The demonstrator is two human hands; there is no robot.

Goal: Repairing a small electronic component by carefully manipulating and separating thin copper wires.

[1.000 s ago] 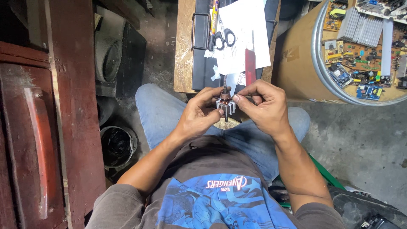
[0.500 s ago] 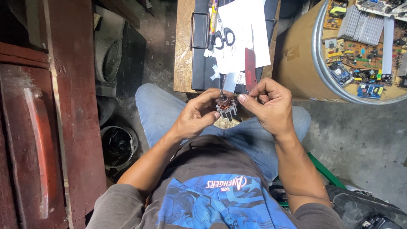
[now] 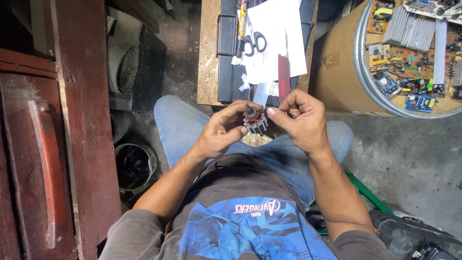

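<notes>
Over my lap, my left hand (image 3: 224,132) grips a small motor armature (image 3: 253,121) while my right hand (image 3: 301,120) pinches at its top, fingers closed. Beyond, near the counter's (image 3: 208,58) front edge, lie a red-handled tool (image 3: 284,77), white papers (image 3: 276,33) and black-handled scissors (image 3: 253,41).

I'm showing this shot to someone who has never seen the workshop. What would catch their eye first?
First the two hands at the centre: the left hand holds a small motor rotor with metal fins, and the right hand pinches at its side. Next, at upper right, a round drum piled with circuit boards. Ahead of the knees lies a pair of scissors on white paper.
</notes>
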